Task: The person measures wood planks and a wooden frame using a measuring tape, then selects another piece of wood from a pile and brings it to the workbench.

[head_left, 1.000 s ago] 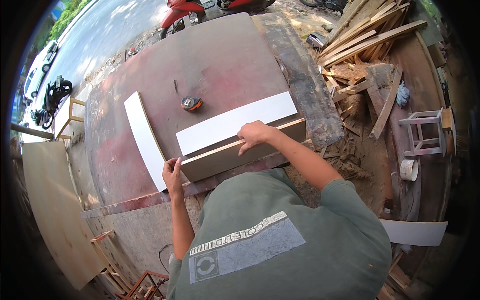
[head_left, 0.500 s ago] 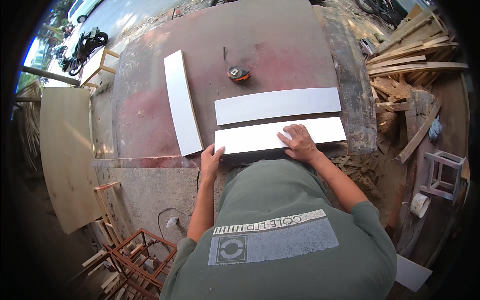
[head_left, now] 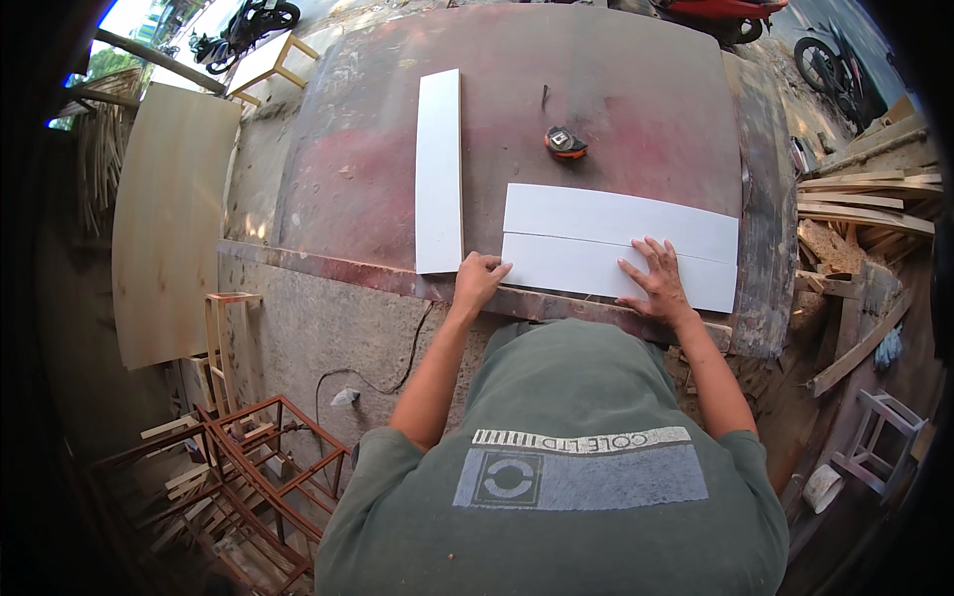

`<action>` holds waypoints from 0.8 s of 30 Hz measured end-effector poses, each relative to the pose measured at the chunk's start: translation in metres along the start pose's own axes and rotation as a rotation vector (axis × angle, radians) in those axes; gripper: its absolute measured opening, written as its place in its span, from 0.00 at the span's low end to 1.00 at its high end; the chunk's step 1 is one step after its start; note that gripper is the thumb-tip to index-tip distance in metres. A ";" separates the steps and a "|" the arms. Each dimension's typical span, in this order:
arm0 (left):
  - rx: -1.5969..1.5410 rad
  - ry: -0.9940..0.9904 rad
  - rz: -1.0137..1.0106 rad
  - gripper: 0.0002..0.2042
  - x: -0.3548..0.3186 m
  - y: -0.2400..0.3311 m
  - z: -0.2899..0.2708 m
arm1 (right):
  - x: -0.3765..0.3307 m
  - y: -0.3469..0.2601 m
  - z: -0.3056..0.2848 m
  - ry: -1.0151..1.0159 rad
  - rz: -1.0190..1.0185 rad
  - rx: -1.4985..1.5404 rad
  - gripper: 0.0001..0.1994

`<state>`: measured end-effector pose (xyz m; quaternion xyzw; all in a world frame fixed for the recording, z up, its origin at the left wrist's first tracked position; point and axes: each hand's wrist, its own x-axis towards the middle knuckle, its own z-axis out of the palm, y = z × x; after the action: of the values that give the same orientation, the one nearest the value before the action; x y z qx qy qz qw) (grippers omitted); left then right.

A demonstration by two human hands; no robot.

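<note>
Under the right hand (head_left: 656, 282), fingers spread apart, the near white board (head_left: 566, 270) is being touched on top; its left end is being met by the left hand (head_left: 481, 282), fingers bent, whether clamped cannot be told! Just beyond the right hand, the far white board (head_left: 596, 214) is being abutted. Beyond the left, a third white board (head_left: 439, 169) is being borne by the table (head_left: 348, 179); beyond both, a tape measure (head_left: 565, 143).

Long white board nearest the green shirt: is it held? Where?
Left grip touches the left end of the long white board; right grip spreads over its top, right of middle. Firm holding is unclear.
</note>
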<state>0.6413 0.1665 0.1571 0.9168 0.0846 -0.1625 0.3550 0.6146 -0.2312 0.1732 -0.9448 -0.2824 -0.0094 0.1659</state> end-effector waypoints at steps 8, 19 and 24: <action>-0.208 0.302 0.137 0.27 0.008 0.014 0.037 | 0.087 0.043 0.004 0.140 0.282 -0.040 0.34; -0.285 0.375 0.118 0.25 0.010 0.007 0.055 | 0.102 0.034 0.023 0.095 0.294 -0.022 0.33; -0.359 0.405 0.167 0.23 0.009 0.011 0.056 | 0.105 0.041 0.025 0.097 0.354 -0.021 0.34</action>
<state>0.6394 0.1214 0.1219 0.8569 0.1052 0.0714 0.4996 0.7223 -0.1996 0.1489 -0.9799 -0.1033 -0.0287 0.1684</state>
